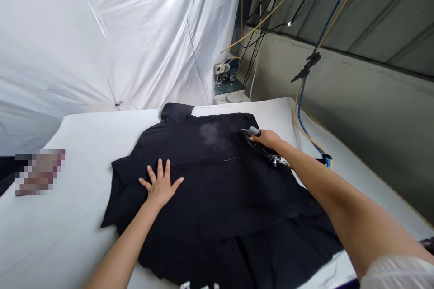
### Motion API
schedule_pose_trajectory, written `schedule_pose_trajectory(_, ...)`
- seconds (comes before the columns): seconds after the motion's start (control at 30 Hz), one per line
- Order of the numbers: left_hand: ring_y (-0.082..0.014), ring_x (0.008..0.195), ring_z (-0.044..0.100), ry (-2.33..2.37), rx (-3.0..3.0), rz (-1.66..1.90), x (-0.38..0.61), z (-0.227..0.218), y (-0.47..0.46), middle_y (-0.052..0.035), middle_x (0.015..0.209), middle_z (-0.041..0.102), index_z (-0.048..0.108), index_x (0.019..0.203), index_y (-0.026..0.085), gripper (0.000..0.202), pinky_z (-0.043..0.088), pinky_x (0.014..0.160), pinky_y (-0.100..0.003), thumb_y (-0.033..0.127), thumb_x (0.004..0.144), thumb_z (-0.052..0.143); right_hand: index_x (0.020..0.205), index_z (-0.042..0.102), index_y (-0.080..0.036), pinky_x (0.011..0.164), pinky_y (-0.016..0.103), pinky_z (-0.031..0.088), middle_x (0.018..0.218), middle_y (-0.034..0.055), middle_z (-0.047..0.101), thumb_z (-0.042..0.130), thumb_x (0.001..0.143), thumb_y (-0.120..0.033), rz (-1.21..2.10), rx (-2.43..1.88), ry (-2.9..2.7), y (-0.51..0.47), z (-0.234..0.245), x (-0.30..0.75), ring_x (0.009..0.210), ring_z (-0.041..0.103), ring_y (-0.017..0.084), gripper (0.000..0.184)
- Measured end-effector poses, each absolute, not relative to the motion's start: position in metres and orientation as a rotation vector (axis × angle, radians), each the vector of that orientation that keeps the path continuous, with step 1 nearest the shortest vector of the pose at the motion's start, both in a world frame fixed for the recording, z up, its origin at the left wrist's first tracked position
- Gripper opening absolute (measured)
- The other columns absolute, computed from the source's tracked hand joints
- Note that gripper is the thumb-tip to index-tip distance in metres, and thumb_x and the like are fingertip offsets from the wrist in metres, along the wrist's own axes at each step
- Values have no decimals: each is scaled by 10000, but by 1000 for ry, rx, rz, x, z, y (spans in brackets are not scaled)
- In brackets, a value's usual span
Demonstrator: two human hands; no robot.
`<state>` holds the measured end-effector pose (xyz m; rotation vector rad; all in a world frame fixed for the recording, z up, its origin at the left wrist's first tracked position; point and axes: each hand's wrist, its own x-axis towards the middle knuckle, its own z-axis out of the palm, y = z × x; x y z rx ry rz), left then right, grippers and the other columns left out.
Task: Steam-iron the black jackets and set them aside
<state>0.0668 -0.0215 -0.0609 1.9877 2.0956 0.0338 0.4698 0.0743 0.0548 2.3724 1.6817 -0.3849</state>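
A black garment (203,198) lies spread over the white padded table (84,135), its collar-like flap at the far side. My left hand (160,186) rests flat on the garment's left part, fingers spread. Over at the right side, my right hand (267,138) grips the handle of a steam iron (252,140), whose dark plate is against or just above the cloth. Part of the iron is hidden by my hand and forearm. A pale wisp like steam shows on the cloth left of the iron.
A blue hose and a yellow hose (300,108) hang down to the table's right side. White sheeting (135,40) hangs behind the table. A sewing machine (222,74) stands beyond the far edge. A wall (366,113) runs along the right. A blurred-out patch (42,171) is at the left.
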Motion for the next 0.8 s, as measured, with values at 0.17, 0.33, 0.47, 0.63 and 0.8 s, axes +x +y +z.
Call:
schedule_pose_trajectory(0.17,-513,1254,-98,2005,1936,-12,97,-57,-43,-37,1489,-20,186,1378,350,837,17,863,-748,770,662,301,957,618,-231,650,274,404,935,67,643,540,607,-685,-464,2129,1876,31,70,479,850,583,233,579)
schedule_pose_trajectory(0.33,-484,1263,-127,2073,1838,-43,108,-69,-52,-14,1489,-40,151,1380,366,766,6,886,-733,726,714,266,924,628,-225,627,274,401,898,68,649,561,611,-651,-557,2042,1883,-28,53,490,827,589,236,532)
schedule_pose_trajectory(0.47,-474,1270,-122,2109,1762,-83,118,-59,-53,-10,1487,-51,164,1387,338,772,-8,897,-724,709,720,281,1006,599,-228,600,273,398,933,82,644,442,678,-685,-495,2260,1755,-43,43,534,827,592,234,584)
schedule_pose_trajectory(0.63,-465,1282,-84,2111,1771,-33,141,-39,-83,-16,1489,5,212,1387,287,769,-22,910,-714,689,735,269,1004,605,-223,608,277,394,938,85,646,497,656,-652,-506,2112,1861,-41,58,553,847,586,245,564)
schedule_pose_trajectory(0.8,-462,1287,-21,2182,1752,33,143,-40,-113,-51,1477,124,285,1363,275,679,-13,900,-719,611,773,318,942,635,-238,609,269,384,906,64,651,573,600,-630,-600,1683,2123,-63,75,508,830,589,243,524)
